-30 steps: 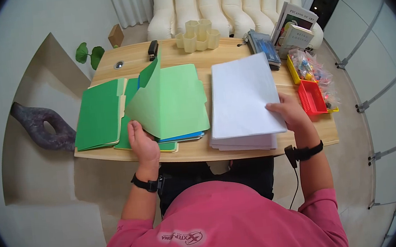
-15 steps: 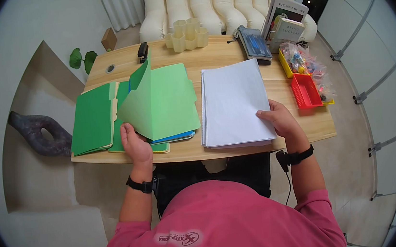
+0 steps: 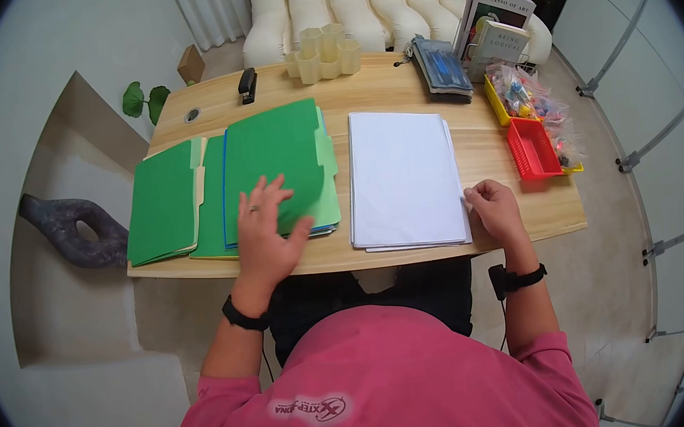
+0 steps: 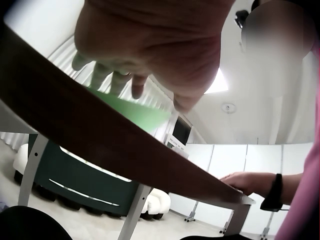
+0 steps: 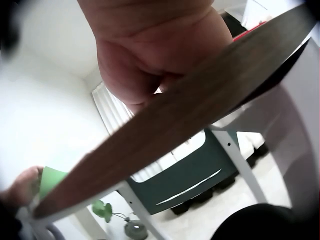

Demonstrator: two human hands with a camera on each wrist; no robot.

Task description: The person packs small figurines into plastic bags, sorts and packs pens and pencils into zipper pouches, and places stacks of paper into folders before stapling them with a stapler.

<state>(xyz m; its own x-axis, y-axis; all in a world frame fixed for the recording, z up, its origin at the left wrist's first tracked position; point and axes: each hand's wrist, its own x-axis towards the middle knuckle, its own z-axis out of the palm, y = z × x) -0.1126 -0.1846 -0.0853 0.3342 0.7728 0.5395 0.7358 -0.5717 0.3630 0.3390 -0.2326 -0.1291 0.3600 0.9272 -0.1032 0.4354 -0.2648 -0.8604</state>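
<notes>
My left hand (image 3: 269, 234) lies over the front part of a dark green file folder (image 3: 276, 141), its fingers straight and spread. This folder is folded over, its light green inner side (image 3: 328, 208) showing along the right, on top of a pile with blue edges. A stack of white paper (image 3: 401, 178) lies right of it, a few sheets slightly offset. Beside the paper's right edge rests my right hand (image 3: 496, 210), fingers loosely curled and thumb side toward the sheets. In the left wrist view, the left palm (image 4: 165, 60) is above the table edge, with light green folder beyond.
More green folders (image 3: 164, 203) with cream tabs lie at the left. A black stapler (image 3: 247, 86), a cream hexagonal holder (image 3: 324, 55) and a blue-grey pouch (image 3: 443, 68) stand along the back. Books (image 3: 497, 26), a red basket (image 3: 532, 149) and bagged small items (image 3: 526, 102) are at the right.
The folder's raised cover has come down to the right, and my left hand has moved from its left edge onto it. The paper stack is squarer; my right hand has drawn back from its top.
</notes>
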